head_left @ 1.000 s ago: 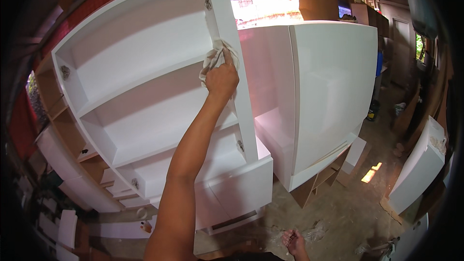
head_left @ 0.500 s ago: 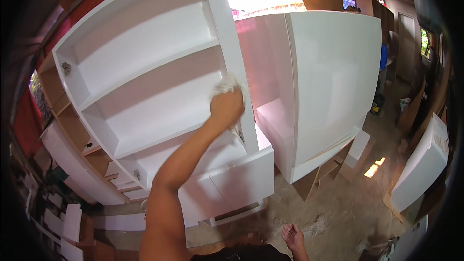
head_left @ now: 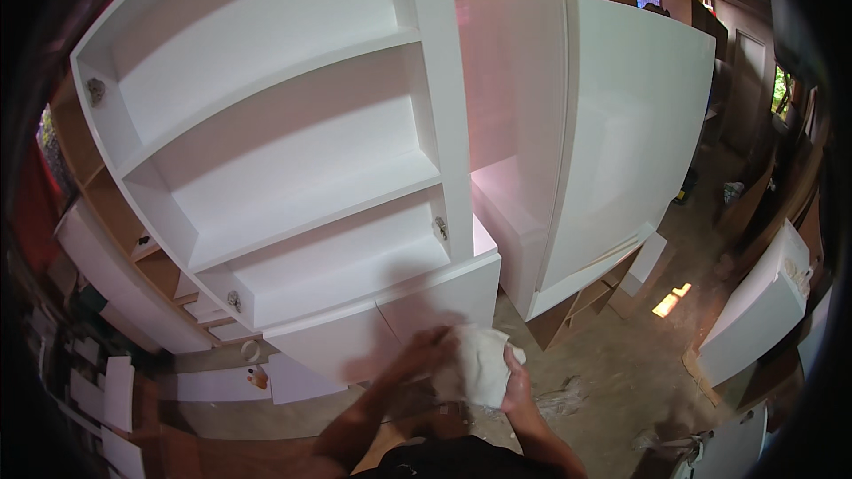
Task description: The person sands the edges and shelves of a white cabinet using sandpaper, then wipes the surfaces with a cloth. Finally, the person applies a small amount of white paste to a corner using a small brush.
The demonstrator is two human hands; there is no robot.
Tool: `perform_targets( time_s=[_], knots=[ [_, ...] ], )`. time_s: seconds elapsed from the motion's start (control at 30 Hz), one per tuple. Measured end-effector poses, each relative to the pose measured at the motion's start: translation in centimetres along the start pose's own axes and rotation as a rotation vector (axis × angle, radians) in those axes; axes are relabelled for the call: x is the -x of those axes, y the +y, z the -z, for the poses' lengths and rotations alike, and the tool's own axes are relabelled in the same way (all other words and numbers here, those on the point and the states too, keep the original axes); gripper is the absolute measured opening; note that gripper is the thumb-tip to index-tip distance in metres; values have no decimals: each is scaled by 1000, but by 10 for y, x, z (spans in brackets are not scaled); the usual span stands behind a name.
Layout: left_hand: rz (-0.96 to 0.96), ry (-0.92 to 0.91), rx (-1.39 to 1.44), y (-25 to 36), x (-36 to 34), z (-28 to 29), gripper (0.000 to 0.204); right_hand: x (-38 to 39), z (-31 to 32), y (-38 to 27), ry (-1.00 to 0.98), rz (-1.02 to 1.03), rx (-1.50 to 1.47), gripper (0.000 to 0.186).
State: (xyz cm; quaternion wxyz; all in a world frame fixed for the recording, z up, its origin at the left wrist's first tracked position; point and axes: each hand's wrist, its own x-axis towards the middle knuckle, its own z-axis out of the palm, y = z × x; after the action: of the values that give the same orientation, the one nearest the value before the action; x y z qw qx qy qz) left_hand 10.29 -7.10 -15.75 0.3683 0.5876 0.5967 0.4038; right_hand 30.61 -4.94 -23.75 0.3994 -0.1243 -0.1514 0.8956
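A white cloth (head_left: 485, 365) hangs in front of my body, low in the view. My right hand (head_left: 516, 380) grips its right edge, with the thumb up along the fabric. At the cloth's left edge is my left hand (head_left: 433, 351), smeared by motion, so whether its fingers hold the fabric does not show. Behind both hands stands a white cabinet (head_left: 444, 98) with open shelves, metal hinges (head_left: 439, 228) on its inner sides and drawer fronts (head_left: 435, 297) below. Shadows of my arm fall across those fronts.
A second white cabinet (head_left: 635, 124) stands to the right. Farther right a white box-shaped piece (head_left: 754, 315) leans over the concrete floor (head_left: 586, 346). White boards (head_left: 302, 379) and a small bottle (head_left: 256, 378) lie at lower left. Crumpled clear plastic (head_left: 561, 397) is beside my right forearm.
My left hand has come down from the cabinet's right upright to my front, with the cloth. My right hand, formerly empty and low, has risen and taken hold of the cloth.
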Motion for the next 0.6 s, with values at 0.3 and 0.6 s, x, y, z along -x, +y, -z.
perform_targets(
  time_s=[0.3, 0.6],
  knots=[
    [-333, 750, -283, 43, 27, 213, 32, -145, -151, -59, 101, 714, 501, 52],
    [-246, 832, -1079, 61, 11, 308, 41, -281, -213, -85, 372, 1544, 1592, 61]
  ],
)
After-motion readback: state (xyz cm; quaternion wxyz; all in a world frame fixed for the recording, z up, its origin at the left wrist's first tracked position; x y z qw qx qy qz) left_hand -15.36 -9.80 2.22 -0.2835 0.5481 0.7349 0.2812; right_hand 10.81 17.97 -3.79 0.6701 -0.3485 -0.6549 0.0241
